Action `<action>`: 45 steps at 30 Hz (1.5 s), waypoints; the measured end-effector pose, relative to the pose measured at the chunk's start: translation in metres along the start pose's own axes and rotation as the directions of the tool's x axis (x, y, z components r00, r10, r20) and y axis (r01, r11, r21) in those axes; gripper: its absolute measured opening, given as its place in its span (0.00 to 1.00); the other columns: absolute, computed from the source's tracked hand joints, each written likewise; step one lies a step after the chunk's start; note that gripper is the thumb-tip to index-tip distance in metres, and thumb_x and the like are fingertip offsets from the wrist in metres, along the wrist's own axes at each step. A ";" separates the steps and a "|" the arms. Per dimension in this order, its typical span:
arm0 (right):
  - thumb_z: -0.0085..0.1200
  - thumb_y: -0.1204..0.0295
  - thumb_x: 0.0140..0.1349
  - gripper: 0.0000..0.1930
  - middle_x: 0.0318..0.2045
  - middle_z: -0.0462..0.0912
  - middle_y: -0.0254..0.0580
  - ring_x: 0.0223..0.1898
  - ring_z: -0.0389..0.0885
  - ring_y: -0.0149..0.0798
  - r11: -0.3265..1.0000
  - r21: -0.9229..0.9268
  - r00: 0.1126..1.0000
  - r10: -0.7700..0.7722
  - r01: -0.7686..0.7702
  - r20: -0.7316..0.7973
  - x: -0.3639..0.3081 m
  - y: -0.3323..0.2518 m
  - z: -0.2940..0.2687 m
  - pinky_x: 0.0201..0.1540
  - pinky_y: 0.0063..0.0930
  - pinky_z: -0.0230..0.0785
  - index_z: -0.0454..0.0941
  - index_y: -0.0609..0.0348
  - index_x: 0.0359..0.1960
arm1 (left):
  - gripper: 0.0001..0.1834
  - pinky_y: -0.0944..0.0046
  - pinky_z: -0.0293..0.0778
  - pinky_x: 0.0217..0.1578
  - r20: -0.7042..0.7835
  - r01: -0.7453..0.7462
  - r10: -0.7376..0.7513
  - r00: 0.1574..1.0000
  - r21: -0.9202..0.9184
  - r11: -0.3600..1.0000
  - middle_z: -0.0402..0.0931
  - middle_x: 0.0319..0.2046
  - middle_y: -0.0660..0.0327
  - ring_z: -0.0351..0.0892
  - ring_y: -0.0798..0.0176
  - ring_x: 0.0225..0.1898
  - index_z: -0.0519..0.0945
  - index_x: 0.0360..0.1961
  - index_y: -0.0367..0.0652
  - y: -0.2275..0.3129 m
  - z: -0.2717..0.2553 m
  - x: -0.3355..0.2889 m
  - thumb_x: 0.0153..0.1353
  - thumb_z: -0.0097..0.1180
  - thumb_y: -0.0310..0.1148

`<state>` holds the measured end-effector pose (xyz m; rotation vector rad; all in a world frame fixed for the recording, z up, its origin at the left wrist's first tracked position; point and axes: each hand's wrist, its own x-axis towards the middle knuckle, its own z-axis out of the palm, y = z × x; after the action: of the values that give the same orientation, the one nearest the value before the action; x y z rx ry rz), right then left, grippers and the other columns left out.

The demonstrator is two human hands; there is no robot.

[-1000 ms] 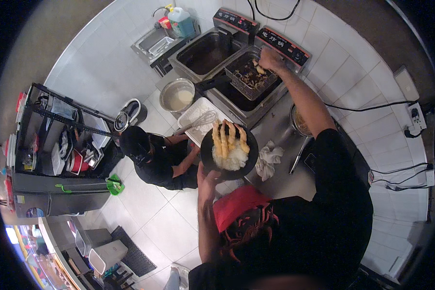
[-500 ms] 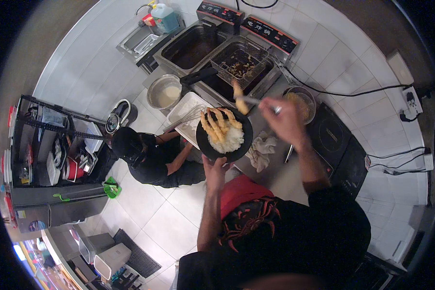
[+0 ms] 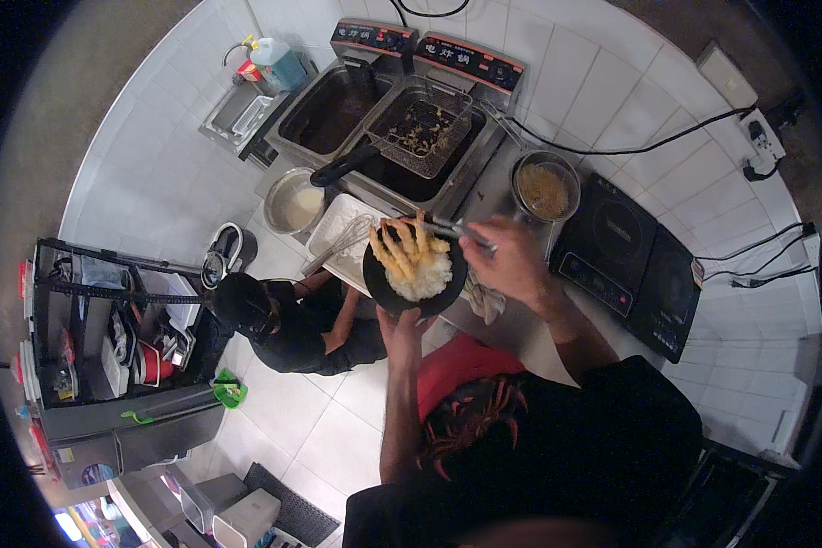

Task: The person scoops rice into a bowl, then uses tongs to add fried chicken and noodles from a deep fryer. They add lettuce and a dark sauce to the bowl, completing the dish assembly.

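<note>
My left hand [image 3: 405, 331] grips the near edge of a round black bowl [image 3: 381, 289], its thumb at the rim. In the bowl lie white rice [image 3: 426, 279] and several golden battered fried shrimp [image 3: 395, 250], fanned side by side on top. My right hand [image 3: 513, 262] is closed round metal tongs [image 3: 472, 234], which reach over the bowl's far right edge. The tips of the tongs are at the shrimp; whether they still pinch one cannot be made out. Beyond the bowl a wire whisk [image 3: 345, 240] rests in a white tray [image 3: 327, 225] with pale flour-like powder.
Behind are two fryer tanks [image 3: 324, 119], with a mesh basket [image 3: 425, 132] holding fried crumbs. A batter pot [image 3: 294, 203] stands left, a strainer [image 3: 546, 187] and black induction cookers [image 3: 616, 228] right. A crumpled cloth [image 3: 486, 301] lies near the bowl. A co-worker [image 3: 292, 320] crouches at left.
My right hand has brought the tongs and a fried shrimp leftward and down to the bowl; the shrimp is now among the others. My left hand still holds the bowl. The view has shifted.
</note>
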<state>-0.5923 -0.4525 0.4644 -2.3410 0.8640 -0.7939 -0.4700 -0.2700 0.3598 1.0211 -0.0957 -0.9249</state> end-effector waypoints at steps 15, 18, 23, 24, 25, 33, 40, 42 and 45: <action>0.59 0.51 0.62 0.20 0.42 0.84 0.46 0.51 0.76 0.54 0.786 -0.572 0.928 -0.004 0.233 0.372 0.225 0.062 0.054 0.53 0.56 0.64 0.87 0.53 0.43 | 0.39 0.46 0.79 0.48 -0.174 -0.011 0.026 0.984 0.089 0.996 0.68 0.59 0.56 0.72 0.53 0.57 0.62 0.68 0.50 0.001 -0.039 -0.024 0.51 0.52 0.22; 0.60 0.48 0.60 0.23 0.43 0.84 0.44 0.53 0.75 0.52 0.886 -0.432 0.983 -0.118 0.167 0.139 0.216 0.071 0.037 0.55 0.55 0.62 0.87 0.54 0.43 | 0.39 0.44 0.78 0.50 -0.166 -0.015 0.029 0.986 0.085 0.996 0.67 0.60 0.54 0.71 0.51 0.58 0.62 0.68 0.47 0.003 -0.040 -0.016 0.50 0.51 0.21; 0.62 0.62 0.62 0.13 0.35 0.83 0.46 0.38 0.81 0.53 0.970 -0.210 0.872 0.004 -0.122 -0.489 0.099 0.129 -0.010 0.42 0.43 0.73 0.83 0.59 0.38 | 0.40 0.43 0.80 0.49 -0.072 -0.013 0.015 0.997 0.021 1.000 0.66 0.61 0.52 0.71 0.48 0.59 0.61 0.69 0.46 0.016 -0.048 -0.006 0.50 0.50 0.20; 0.62 0.63 0.62 0.12 0.32 0.82 0.45 0.39 0.81 0.52 0.979 -0.125 0.822 0.063 -0.162 -0.566 0.063 0.136 -0.009 0.43 0.44 0.73 0.81 0.59 0.37 | 0.40 0.42 0.79 0.51 -0.127 0.054 -0.046 0.991 0.057 0.997 0.65 0.62 0.52 0.71 0.48 0.59 0.61 0.69 0.46 0.019 -0.052 -0.004 0.50 0.50 0.20; 0.62 0.63 0.62 0.13 0.33 0.81 0.49 0.40 0.81 0.53 0.909 -0.187 0.823 0.230 -0.372 -0.519 0.029 0.143 -0.004 0.43 0.45 0.72 0.80 0.60 0.38 | 0.40 0.41 0.78 0.52 -0.128 0.093 -0.083 0.988 0.075 0.993 0.65 0.62 0.52 0.71 0.47 0.59 0.61 0.69 0.47 0.023 -0.056 -0.002 0.51 0.49 0.20; 0.56 0.54 0.64 0.24 0.44 0.81 0.59 0.47 0.80 0.59 0.415 -0.337 0.479 0.868 -0.845 -0.130 -0.079 0.188 0.089 0.52 0.49 0.73 0.75 0.65 0.48 | 0.41 0.39 0.77 0.50 -0.026 0.285 -0.284 0.958 0.075 0.956 0.66 0.63 0.52 0.72 0.47 0.60 0.60 0.70 0.51 0.029 -0.066 0.014 0.51 0.51 0.21; 0.47 0.61 0.71 0.20 0.44 0.80 0.59 0.44 0.81 0.60 0.545 -0.471 0.710 0.627 -0.694 -0.322 -0.094 0.193 0.099 0.45 0.54 0.76 0.73 0.66 0.53 | 0.40 0.45 0.81 0.45 0.011 0.311 -0.319 0.948 0.188 0.931 0.67 0.61 0.52 0.75 0.49 0.55 0.59 0.70 0.49 0.022 -0.068 0.025 0.52 0.49 0.19; 0.45 0.64 0.72 0.18 0.43 0.80 0.58 0.43 0.82 0.60 0.587 -0.487 0.762 0.518 -0.647 -0.388 -0.090 0.181 0.087 0.43 0.55 0.76 0.73 0.66 0.54 | 0.40 0.47 0.82 0.43 0.091 0.200 -0.244 0.965 0.343 0.918 0.68 0.60 0.52 0.76 0.50 0.54 0.60 0.69 0.49 0.016 -0.074 0.033 0.52 0.49 0.19; 0.42 0.66 0.73 0.16 0.40 0.80 0.57 0.40 0.82 0.60 0.597 -0.301 0.659 0.578 -0.744 -0.482 -0.081 0.168 0.062 0.42 0.56 0.75 0.75 0.65 0.53 | 0.39 0.49 0.82 0.41 0.221 0.048 -0.186 0.957 0.512 0.858 0.69 0.57 0.53 0.77 0.53 0.50 0.61 0.68 0.48 0.005 -0.082 0.044 0.52 0.50 0.19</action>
<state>-0.6688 -0.4913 0.2874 -1.9565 2.1641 -0.6863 -0.4001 -0.2433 0.3036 1.3920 -0.5282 -1.1803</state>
